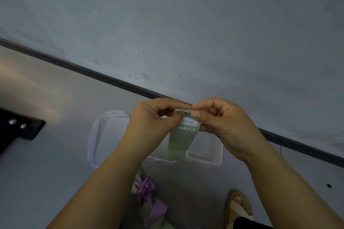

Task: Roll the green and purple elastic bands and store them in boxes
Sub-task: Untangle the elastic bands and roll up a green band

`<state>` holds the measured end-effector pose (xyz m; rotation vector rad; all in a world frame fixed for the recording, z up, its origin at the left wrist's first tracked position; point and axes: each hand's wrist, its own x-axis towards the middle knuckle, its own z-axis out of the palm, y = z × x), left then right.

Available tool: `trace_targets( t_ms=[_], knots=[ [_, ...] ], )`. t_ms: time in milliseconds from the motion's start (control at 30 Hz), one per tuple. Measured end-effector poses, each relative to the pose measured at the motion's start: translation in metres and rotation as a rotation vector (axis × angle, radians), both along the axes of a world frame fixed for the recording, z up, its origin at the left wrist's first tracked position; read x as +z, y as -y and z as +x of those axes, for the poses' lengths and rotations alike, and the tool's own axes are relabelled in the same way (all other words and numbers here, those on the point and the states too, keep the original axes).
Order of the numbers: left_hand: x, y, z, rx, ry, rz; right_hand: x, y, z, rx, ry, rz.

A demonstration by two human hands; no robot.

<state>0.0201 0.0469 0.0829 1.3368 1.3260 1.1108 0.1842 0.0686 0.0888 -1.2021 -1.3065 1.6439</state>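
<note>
Left hand and right hand pinch the green band's top edge; best to roll tightly, edges aligned.

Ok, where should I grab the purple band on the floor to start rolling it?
Probably pinch the purple band by its flat near end, from above: that stretch lies smooth, while the farther part is bunched among green bands.

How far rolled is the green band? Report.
Barely started: the left hand and right hand pinch the folded top edge of the green band; the rest hangs flat.
</note>
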Motion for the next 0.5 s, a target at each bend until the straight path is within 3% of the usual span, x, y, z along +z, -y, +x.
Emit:
trace_targets(
  t_ms=[367,500],
  knots=[
    [-0.0018,-0.0012,-0.0028,-0.078,0.116,-0.150,-0.0027,-0.0014,-0.0001,-0.059,0.095,0.070],
    [-0.0031,-0.0029,-0.0007,-0.037,0.070,-0.158,-0.0036,-0.0012,-0.0011,-0.061,0.149,0.127]
  ],
)
